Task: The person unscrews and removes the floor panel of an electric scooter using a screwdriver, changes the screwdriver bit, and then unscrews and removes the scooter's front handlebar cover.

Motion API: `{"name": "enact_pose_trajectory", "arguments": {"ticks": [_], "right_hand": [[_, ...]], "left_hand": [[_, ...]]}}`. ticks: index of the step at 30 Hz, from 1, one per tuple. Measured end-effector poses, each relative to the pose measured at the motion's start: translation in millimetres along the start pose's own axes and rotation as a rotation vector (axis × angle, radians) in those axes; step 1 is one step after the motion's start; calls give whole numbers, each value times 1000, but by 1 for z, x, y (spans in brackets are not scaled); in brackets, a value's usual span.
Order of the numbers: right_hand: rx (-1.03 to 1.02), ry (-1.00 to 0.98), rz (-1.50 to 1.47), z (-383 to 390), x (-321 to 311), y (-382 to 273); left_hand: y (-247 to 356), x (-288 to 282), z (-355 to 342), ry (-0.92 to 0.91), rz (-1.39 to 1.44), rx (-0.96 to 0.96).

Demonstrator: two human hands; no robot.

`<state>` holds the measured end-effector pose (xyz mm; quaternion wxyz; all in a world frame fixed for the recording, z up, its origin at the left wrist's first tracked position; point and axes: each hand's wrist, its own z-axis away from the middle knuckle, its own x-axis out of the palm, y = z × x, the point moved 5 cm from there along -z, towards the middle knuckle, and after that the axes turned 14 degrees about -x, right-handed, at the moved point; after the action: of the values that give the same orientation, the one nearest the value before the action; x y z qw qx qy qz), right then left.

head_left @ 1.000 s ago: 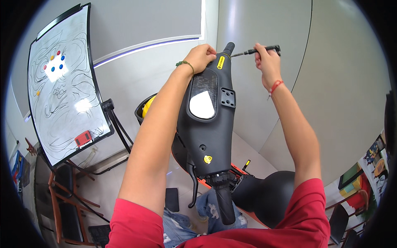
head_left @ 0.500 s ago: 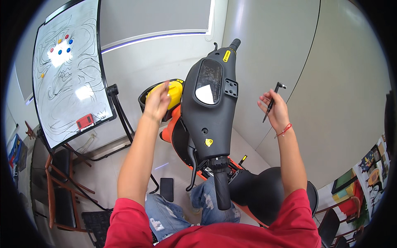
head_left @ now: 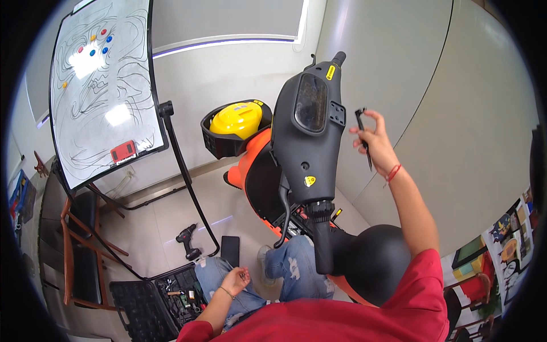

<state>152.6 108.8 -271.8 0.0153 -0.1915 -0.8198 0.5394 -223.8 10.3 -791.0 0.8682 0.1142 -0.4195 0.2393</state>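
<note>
My right hand point(head_left: 376, 139) is raised to the right of the scooter's handlebar, its fingers closed around a slim black rod with a short bent head point(head_left: 363, 134). Below, my left hand point(head_left: 235, 281) hovers by my jeans-clad thigh with its fingers curled; what is in them, if anything, is too small to make out. Between my arms stands the scooter, its dark grey handlebar cover point(head_left: 302, 154) carrying a glossy display point(head_left: 311, 102). A small bracket plate with holes point(head_left: 338, 113) sits on the cover's right side. The near black grip point(head_left: 323, 245) points toward me.
A yellow helmet point(head_left: 236, 118) rests in the scooter's black front basket point(head_left: 219, 145). On the floor at lower left are an open toolbox point(head_left: 142, 310), a cordless drill point(head_left: 187, 240) and a flat black phone-like slab point(head_left: 230, 249). A whiteboard point(head_left: 102, 137) on a black stand is at left.
My left hand has dropped from in front of the helmet to beside my thigh. My right hand still holds the rod, now tilted the other way. The view has shifted, bringing drill and toolbox in.
</note>
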Motion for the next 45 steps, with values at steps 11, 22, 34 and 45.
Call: {"name": "enact_pose_trajectory", "arguments": {"ticks": [11, 22, 34, 45], "right_hand": [[119, -104, 591, -52, 60, -54], [354, -245, 1100, -56, 129, -93], [411, -161, 826, -52, 113, -83], [72, 50, -238, -26, 23, -66]], "left_hand": [[-37, -16, -21, 62, -540, 33], [-39, -26, -2, -6, -784, 84], [-34, -41, 19, -26, -696, 123], [-29, -39, 21, 10, -678, 129]]}}
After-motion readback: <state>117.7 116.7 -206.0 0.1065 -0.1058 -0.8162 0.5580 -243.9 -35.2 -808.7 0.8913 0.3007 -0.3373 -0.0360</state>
